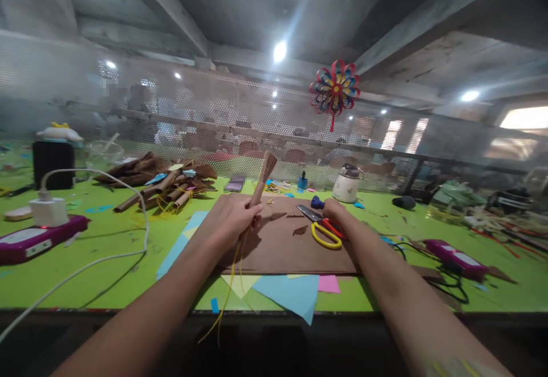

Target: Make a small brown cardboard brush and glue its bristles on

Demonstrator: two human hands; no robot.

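Grip of the left hand (233,217): the fingers are wrapped tight round the lower end of a brown paper roll (262,181), thumb pressed along its side. The roll stands tilted, its fringed top leaning up and to the right, clear of the worktop (107,257). Thin yellow strands (233,288) hang from the fist and trail down past the worktop's near edge. The left forearm reaches in from the lower left, wrist nearly straight.

The right hand (338,211) lies knuckles-up on the scissors (320,225), covering the red handle. The yellow loop and the blades, which point left, stay bare. Whether the fingers pass through the handle or only rest on it, I cannot tell. The right forearm stretches in from the lower right.

Scissors and both hands sit over a brown sheet (282,251) laid flat on the green worktop, with blue, yellow and pink paper pieces (291,294) poking out under its near edge.
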